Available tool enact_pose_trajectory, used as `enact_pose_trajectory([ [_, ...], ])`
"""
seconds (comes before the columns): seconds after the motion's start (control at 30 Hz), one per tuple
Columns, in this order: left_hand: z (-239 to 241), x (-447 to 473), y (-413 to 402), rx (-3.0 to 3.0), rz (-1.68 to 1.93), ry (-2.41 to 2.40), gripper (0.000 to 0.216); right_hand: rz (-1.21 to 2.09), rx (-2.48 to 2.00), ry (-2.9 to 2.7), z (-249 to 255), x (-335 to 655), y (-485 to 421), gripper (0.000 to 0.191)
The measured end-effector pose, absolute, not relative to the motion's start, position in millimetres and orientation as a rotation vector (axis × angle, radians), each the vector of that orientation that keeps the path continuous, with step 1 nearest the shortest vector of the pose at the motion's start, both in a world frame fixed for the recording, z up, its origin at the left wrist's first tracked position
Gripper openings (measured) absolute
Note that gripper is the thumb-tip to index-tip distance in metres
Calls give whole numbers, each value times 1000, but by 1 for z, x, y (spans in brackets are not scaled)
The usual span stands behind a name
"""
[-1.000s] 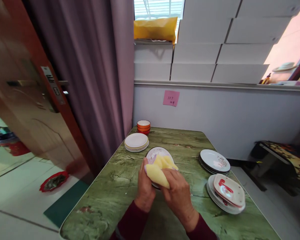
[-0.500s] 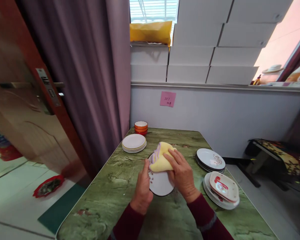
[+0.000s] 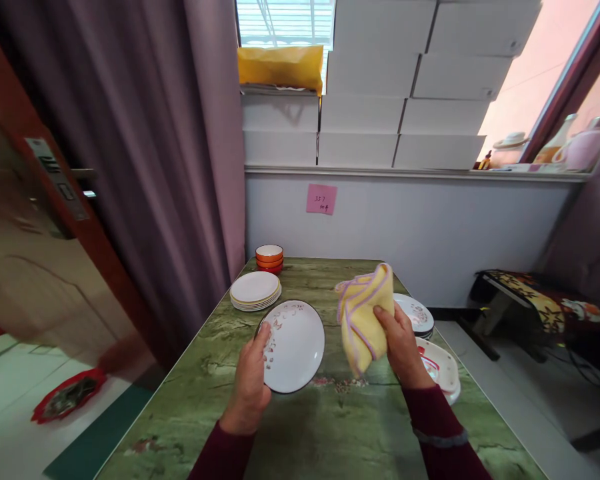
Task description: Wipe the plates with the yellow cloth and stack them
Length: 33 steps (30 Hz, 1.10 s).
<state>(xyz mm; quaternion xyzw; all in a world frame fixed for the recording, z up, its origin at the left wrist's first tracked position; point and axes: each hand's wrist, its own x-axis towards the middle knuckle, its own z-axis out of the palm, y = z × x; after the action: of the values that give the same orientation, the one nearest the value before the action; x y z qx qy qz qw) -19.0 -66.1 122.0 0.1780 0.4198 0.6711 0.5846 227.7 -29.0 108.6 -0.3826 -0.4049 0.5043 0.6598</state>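
Observation:
My left hand (image 3: pixel 251 380) grips the left edge of a white plate (image 3: pixel 300 347) with a dark rim and a small brown floral pattern. The thumb lies over the rim, and the other fingers are hidden beneath. To the right, my right hand (image 3: pixel 403 343) is closed on a yellow cloth (image 3: pixel 365 317) with purple edging, which hangs loosely above the table, apart from the plate. Behind my right hand, partly covered, are a stack of dark-rimmed plates (image 3: pixel 414 313) and a squarish white dish (image 3: pixel 443 367) with a red design.
On the green marbled table (image 3: pixel 320 440), a stack of white plates (image 3: pixel 255 288) stands at the left, with orange and red bowls (image 3: pixel 269 253) behind it. A purple curtain (image 3: pixel 180 167) hangs along the left. A patterned bench (image 3: pixel 535 300) stands beyond the right side.
The yellow cloth has come off the plate and moved right with my right hand. My left hand, holding the plate, has shifted left. The view has turned slightly right.

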Motion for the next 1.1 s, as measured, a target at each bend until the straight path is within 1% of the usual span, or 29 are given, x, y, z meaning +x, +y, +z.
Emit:
enact_pose_trajectory([
  [0.13,130,-20,-72,396,1528,891,36,1142,-910,-842,103,226,-24,46],
  [0.27,136,-22,-74,433,1546,889,36,1069,-955,-844,96,228,-22,46],
  [0.33,137,-21,-74,445,1534,891,36,971,-1029,-908,95,229,-21,48],
  [0.47,136,-15,-76,454,1495,912,36,675,-1183,-1000,95,227,-18,51],
  [0.6,134,-7,-77,455,1488,939,33,583,-1199,-992,99,218,-22,51],
  [0.7,132,-4,-77,494,1499,984,32,668,-1118,-995,103,210,-27,50],
  [0.83,129,-2,-76,525,1461,954,36,850,-973,-1007,105,202,-31,53],
  [0.97,128,-4,-78,540,1404,894,40,1056,-1001,-1155,105,204,-31,48],
  [1.1,130,-11,-82,621,1317,860,39,1353,-1075,-1402,114,218,-35,47],
])
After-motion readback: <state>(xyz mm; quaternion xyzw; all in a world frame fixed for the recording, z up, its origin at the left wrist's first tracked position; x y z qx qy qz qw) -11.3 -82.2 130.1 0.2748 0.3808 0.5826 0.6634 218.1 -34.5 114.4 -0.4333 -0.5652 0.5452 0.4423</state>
